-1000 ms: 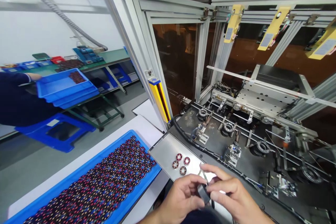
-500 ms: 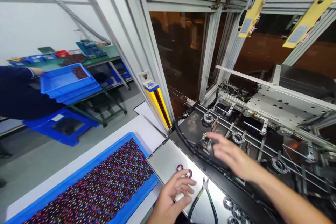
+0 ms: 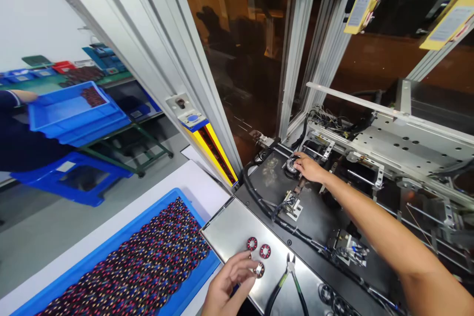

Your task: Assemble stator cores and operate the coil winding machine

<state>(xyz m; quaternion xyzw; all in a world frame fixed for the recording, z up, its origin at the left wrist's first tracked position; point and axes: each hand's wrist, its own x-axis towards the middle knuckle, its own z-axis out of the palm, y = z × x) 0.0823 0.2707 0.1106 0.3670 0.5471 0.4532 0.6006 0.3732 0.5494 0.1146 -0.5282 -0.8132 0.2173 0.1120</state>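
My right hand (image 3: 310,168) reaches into the machine, its fingers closed at a round metal fixture (image 3: 292,166); a dark ring-like part shows at the fingertips. Low in the view, my left hand (image 3: 231,284) has its fingers curled and apart beside a small wound ring (image 3: 259,270) on the metal plate (image 3: 225,222). Two more red and black rings, one (image 3: 252,243) and another (image 3: 265,251), lie just above it. Pliers (image 3: 291,269) with green and black handles rest with jaws parted to the right of the rings.
A blue tray (image 3: 177,192) full of wound rings stands at lower left. Round metal parts (image 3: 326,292) sit at the plate's lower right. A frame post with a yellow light barrier (image 3: 215,153) rises centrally. At far left, a person's arm (image 3: 25,96) touches a blue bin (image 3: 55,108).
My right hand has moved up and away to the round fixture. My left hand has shifted slightly down and left, and a third ring now shows beside it. The view has shifted.
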